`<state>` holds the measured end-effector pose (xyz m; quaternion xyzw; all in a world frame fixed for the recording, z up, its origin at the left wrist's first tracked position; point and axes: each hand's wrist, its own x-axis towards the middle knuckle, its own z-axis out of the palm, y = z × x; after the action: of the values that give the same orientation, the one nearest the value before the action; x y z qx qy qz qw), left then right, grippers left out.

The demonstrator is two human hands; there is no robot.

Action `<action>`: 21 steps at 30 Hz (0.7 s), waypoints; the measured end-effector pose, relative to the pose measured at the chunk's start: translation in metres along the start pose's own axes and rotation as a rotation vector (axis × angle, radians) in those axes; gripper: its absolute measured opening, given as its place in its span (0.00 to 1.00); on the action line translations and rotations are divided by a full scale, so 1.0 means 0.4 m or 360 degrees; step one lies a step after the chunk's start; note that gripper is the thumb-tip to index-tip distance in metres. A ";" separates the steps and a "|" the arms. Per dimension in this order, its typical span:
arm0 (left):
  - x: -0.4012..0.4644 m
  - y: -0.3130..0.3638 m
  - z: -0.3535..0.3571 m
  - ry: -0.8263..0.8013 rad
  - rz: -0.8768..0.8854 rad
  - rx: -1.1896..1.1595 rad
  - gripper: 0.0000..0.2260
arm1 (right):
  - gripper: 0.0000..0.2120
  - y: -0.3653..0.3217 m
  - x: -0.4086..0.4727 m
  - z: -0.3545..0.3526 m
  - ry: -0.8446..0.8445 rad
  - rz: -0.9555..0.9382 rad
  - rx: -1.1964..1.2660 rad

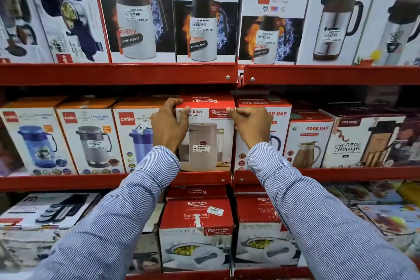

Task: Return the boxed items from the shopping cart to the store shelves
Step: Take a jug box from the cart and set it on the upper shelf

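A red-and-white Rishabh flask box (205, 138) with a picture of a grey jug stands upright on the middle red shelf (68, 182), between a Cello box (136, 138) and a Good Day box (277, 129). My left hand (169, 124) grips its upper left corner, thumb on the front face and fingers over the top edge. On the upper right corner sits my right hand (251, 124), holding it the same way. Both sleeves are blue striped. The shopping cart is out of view.
The top shelf (113, 74) carries tall Cello Magnum flask boxes (204, 13) and Good Day boxes (336, 18). More flask boxes line the middle shelf on both sides. Below stand Rishabh casserole boxes (196, 229) and flat boxes at left and right.
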<state>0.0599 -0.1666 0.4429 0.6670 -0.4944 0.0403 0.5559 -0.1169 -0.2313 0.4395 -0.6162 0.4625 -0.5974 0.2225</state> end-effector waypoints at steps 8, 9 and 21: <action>0.010 -0.023 0.020 -0.0263 0.0066 0.0175 0.26 | 0.14 0.016 -0.033 -0.039 -0.0260 -0.0220 -0.0169; 0.007 -0.025 0.020 -0.0276 0.0064 0.0189 0.28 | 0.15 0.027 -0.044 -0.048 -0.0325 -0.0205 -0.0178; -0.550 -0.049 0.168 -0.0684 0.0618 0.0731 0.34 | 0.34 0.367 -0.352 -0.309 -0.0742 -0.0430 -0.1204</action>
<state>-0.0714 -0.0859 0.2708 0.6613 -0.6955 0.1139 0.2571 -0.2581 -0.1484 0.2666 -0.8267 0.5011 -0.2559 0.0003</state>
